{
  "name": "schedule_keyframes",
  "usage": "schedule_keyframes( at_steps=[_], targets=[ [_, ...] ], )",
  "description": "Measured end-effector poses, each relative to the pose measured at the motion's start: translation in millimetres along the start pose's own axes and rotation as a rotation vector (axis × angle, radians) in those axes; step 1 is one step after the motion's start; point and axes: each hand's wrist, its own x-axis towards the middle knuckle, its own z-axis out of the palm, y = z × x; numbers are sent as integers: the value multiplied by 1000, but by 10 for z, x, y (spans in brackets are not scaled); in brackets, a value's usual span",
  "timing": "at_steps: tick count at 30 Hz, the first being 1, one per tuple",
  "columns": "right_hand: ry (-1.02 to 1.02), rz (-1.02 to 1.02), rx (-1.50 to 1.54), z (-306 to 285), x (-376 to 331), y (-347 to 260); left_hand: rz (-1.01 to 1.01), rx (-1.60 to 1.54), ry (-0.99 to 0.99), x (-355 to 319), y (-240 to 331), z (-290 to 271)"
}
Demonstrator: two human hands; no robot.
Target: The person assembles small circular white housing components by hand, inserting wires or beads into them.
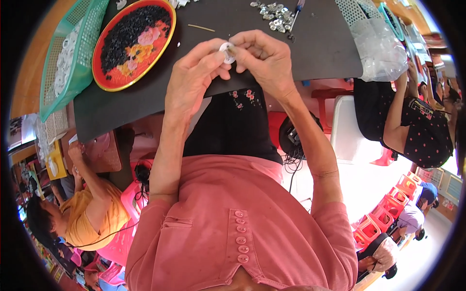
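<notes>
Holding a small round white ring [226, 52] up over the dark bench [320, 43], I pinch it with my left hand [194, 80] and right hand [264, 56]. It looks smooth and hard. It could slip and drop among the shiny metal bits [275, 15].

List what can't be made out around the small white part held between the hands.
- White ring part, head view: mostly covered by left hand and right hand.
- Silver pieces: too small to identify.
- Green basket: cut by the fisheye rim.
</notes>
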Motion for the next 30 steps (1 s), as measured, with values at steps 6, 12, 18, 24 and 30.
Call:
schedule_keyframes(
  at_steps=[6,12,18,24,30],
  targets=[
    [-18,25,-56,-24,20,-38,13,-141,32,-4,4,-18],
    [175,-412,-705,-458,548,-115,79,-111,92,-39,-26,-48],
    [-44,-464,-1264,-727,870,45,70,-86,86,-33,-69,-62],
    [-147,-417,-1135,-615,961,-85,61,-78,100,-57,-96,-67],
    [-147,-410,-1055,-556,933,-117,63,-93,91,-78,-94,-73]
  ],
)
